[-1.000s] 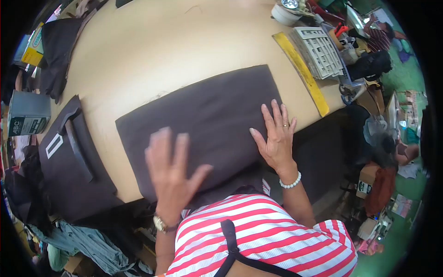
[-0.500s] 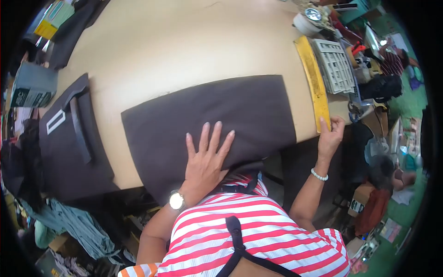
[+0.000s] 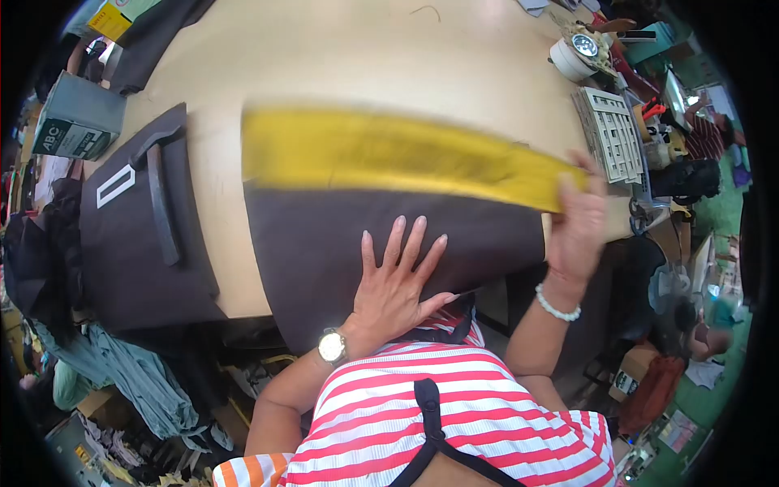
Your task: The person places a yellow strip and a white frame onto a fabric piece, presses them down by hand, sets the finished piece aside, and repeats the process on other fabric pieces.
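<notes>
My left hand (image 3: 395, 284) lies flat with fingers spread on a dark brown sheet of cloth (image 3: 479, 231) that hangs over the table's near edge. In my right hand (image 3: 578, 215) is the right end of a long yellow strip (image 3: 389, 154), flat like a ruler and smeared by motion. It stretches leftward across the far part of the dark cloth and overlaps its far edge in this view. My right fingers are closed around that end, thumb on the near side.
At the left, a dark cloth piece (image 3: 122, 260) carries a white rectangular frame (image 3: 116, 187) and a dark bent-handled tool (image 3: 162, 203). A grey box (image 3: 79, 118) stands behind. To the right lie a pale slotted rack (image 3: 610, 134) and a round dial (image 3: 584, 45) on a white roll.
My right hand has lifted the yellow strip from beside the rack and swung it left over the dark cloth. My left hand stays flat on the cloth.
</notes>
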### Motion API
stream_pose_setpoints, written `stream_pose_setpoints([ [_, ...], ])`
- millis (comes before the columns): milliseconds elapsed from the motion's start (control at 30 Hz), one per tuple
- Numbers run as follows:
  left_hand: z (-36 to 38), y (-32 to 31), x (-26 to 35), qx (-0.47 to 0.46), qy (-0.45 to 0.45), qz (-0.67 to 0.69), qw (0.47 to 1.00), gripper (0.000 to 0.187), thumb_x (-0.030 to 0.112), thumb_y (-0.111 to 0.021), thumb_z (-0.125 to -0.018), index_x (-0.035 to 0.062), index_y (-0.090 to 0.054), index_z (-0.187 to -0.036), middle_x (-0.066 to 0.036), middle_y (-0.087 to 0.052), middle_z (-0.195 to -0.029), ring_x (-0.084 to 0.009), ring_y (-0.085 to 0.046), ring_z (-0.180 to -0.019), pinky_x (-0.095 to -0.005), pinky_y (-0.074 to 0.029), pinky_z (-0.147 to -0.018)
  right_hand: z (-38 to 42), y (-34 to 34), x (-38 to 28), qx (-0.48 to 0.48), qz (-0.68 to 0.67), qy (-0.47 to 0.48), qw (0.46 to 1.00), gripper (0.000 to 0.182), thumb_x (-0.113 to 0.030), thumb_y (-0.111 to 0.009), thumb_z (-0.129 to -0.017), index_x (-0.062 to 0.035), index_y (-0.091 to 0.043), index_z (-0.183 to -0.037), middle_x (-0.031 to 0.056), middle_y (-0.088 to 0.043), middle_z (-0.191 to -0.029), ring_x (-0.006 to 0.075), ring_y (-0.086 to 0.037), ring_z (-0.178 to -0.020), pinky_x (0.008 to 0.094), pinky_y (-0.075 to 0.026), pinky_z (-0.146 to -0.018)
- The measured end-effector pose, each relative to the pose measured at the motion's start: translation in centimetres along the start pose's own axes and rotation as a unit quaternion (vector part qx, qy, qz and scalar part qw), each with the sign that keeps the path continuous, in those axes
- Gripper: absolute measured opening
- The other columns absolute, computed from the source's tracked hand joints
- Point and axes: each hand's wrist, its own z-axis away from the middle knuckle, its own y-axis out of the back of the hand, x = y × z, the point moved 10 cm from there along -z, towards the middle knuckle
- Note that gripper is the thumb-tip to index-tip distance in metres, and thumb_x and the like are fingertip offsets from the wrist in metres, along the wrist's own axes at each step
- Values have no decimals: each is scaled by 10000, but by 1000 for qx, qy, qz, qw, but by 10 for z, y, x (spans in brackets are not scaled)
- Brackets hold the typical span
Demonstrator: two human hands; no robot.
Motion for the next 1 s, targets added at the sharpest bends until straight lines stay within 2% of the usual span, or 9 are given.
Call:
stream_pose_setpoints([
  [67, 0, 4, 2, 24, -9, -1, 1000, 756, 637, -488, -846, 154, -411, -1423, -189, -271, -1507, -381, -216, -1401, -660, -122, -1061, 0, -17, 31, -14, 203, -10, 979, 402, -79, -653, -864, 32, -514, -1225, 138, -570, -1151, 234, -582, -1032, 348, -478, -887],
  [133, 6, 10, 3, 26, -32, 57, 998, 743, 606, -519, -844, 126, -432, -1404, -203, -297, -1490, -384, -253, -1385, -635, -155, -1066, 6, -28, 48, -15, 441, 12, 897, 438, -107, -678, -843, 46, -517, -1220, 170, -570, -1161, 278, -564, -1056, 368, -453, -920],
  [200, 8, 40, 4, 83, -79, 97, 989, 654, 444, -645, -819, 66, -497, -1333, -220, -418, -1400, -391, -384, -1304, -550, -292, -1044, 11, -28, 46, -4, 434, 51, 899, 451, -123, -678, -843, 54, -512, -1223, 195, -566, -1167, 307, -564, -1049, 373, -452, -919],
  [300, 18, 82, -30, 189, -28, 76, 979, 572, 264, -726, -770, 44, -542, -1265, -203, -518, -1278, -391, -482, -1196, -474, -387, -989, 18, -23, 47, 15, 428, 83, 900, 405, -97, -646, -857, 54, -525, -1212, 184, -595, -1124, 312, -586, -1016, 379, -456, -911],
  [367, 29, 101, -69, 218, 103, -16, 970, 535, 138, -761, -712, 15, -573, -1197, -179, -564, -1177, -364, -541, -1085, -432, -445, -900, 22, -20, 46, 25, 423, 78, 903, 373, -77, -627, -862, 53, -536, -1199, 176, -616, -1081, 308, -596, -1002, 382, -457, -911],
  [467, 43, 102, -110, 187, 203, -2, 961, 479, 114, -753, -731, 4, -588, -1168, -169, -588, -1125, -342, -564, -1024, -429, -446, -871, 23, -19, 49, 24, 409, 88, 908, 322, -49, -599, -868, 51, -556, -1172, 168, -643, -1003, 295, -613, -978, 378, -455, -912],
  [600, 40, 100, -115, 231, 179, 10, 956, 367, 52, -699, -772, 10, -601, -1124, -149, -621, -1028, -318, -572, -973, -438, -427, -872, 19, -10, 58, 43, 332, 25, 942, 296, -14, -567, -865, 50, -566, -1155, 151, -661, -972, 265, -628, -966, 355, -457, -915],
  [767, 31, 92, -130, 268, 221, 68, 935, 362, 24, -663, -798, 5, -601, -1155, -182, -614, -1124, -350, -551, -1089, -443, -408, -948, 13, -1, 68, 58, 232, -28, 970, 291, 20, -540, -852, 41, -578, -1140, 133, -668, -1017, 237, -630, -993, 327, -453, -934],
  [1000, 35, 86, -134, 272, 230, 84, 931, 388, 22, -650, -816, 10, -600, -1201, -186, -586, -1221, -356, -491, -1217, -427, -369, -1026, 15, -8, 66, 43, 296, 11, 954, 316, 39, -547, -812, 13, -608, -1122, 118, -665, -1072, 257, -606, -1059, 353, -438, -973],
])
